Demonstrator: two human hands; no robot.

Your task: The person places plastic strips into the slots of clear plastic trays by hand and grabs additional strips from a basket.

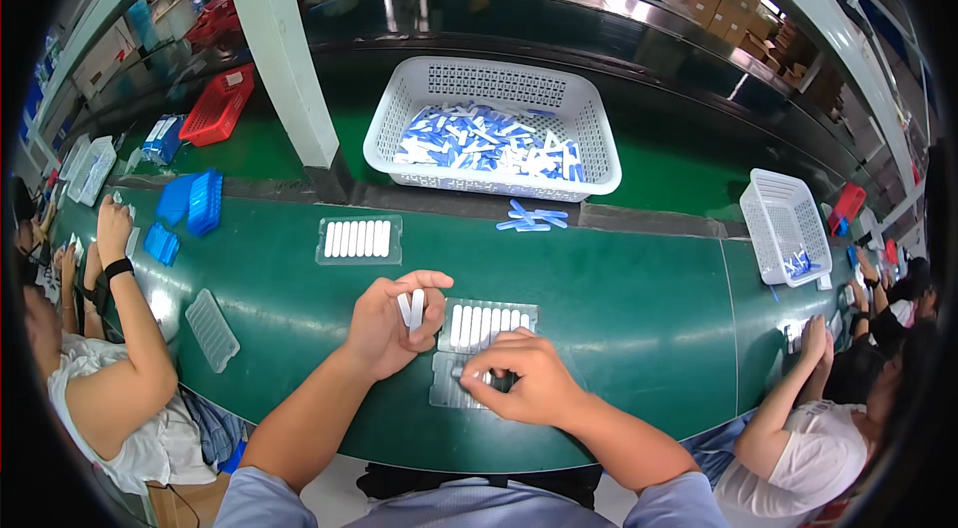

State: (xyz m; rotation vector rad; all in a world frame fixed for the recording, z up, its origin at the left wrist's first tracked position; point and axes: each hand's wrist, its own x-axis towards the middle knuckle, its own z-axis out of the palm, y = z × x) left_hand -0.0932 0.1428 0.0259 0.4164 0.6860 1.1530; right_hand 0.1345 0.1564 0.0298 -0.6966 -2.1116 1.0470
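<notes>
My left hand (391,323) is closed round two short, flat white sticks (417,310), with its index finger stretched out to the right. To its right lies an opened clear plastic blister tray (534,312) holding a row of white sticks (486,326) in its far half. Over the near half hovers my right hand (527,375), thumb and fingers pinched together. A small pale piece shows at its fingertips, but I cannot tell if it is gripped or lying in the tray. Farther off, another clear tray (396,251) carries a row of white sticks.
Behind the green table stands a white basket (499,183) of blue and white sticks. Several blue sticks (532,217) lie before it. An unfilled clear tray (212,330) and blue trays (205,202) are left; a smaller white basket (788,229) is right. People work on both sides.
</notes>
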